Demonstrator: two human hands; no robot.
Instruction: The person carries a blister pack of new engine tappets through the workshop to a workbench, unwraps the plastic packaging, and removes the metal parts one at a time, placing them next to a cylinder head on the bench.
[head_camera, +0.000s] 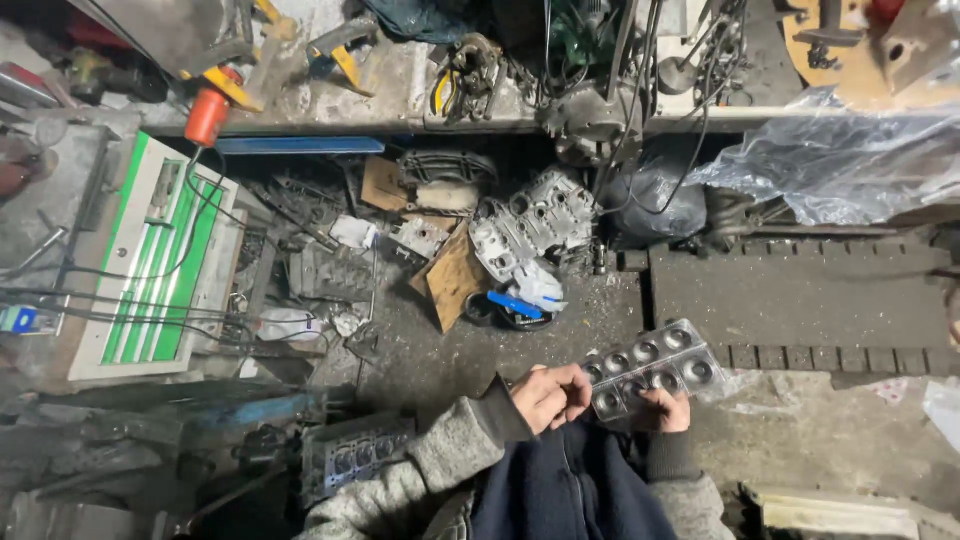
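Grime-dark concrete floor (480, 350) spreads below you, metal engine parts (535, 225) far. Your right hand (668, 410) grips a clear plastic blister tray (648, 368) of round metal pieces; left hand (550, 397) fingers curl at its near-left end.

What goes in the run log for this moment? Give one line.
left hand: at blister tray's near end | right hand: holds clear blister tray of round metal parts | setting: cluttered workshop floor

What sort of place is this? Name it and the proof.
Probably an engine repair workshop: a bare cylinder head on the grimy floor, tools on the cluttered bench, and both hands on a clear blister tray of round parts.
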